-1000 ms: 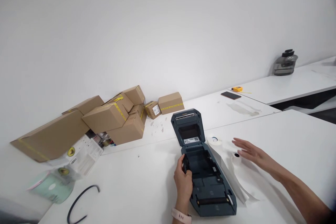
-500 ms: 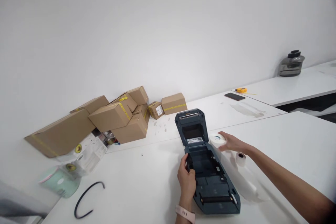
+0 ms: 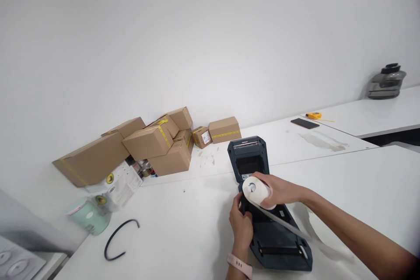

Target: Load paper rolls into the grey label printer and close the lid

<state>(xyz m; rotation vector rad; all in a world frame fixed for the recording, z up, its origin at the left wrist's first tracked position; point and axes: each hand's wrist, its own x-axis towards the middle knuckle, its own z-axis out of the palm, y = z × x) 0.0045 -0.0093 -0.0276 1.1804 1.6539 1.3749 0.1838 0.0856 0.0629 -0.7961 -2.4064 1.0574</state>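
A dark label printer (image 3: 275,236) stands on the white table with its lid (image 3: 249,157) tipped back. My right hand (image 3: 282,190) grips a white paper roll (image 3: 256,190) from its right side, over the rear of the printer's open bay. From the roll a strip of paper (image 3: 288,227) trails down to the right, across the printer and onto the table. My left hand (image 3: 241,225) is closed on the printer's left side at the roll bay, its fingertips partly hidden against a dark part beside the roll.
Cardboard boxes (image 3: 147,142) are piled at the back left. Before them lie a mint-green container (image 3: 90,218) and a black curved cable (image 3: 113,238). Farther right are a phone (image 3: 305,123), a yellow tape measure (image 3: 314,115) and a grey jug (image 3: 387,82).
My right hand has brought the paper roll left, from beside the printer to over its bay, and the paper strip now crosses the printer. My left hand stays on the printer's left side.
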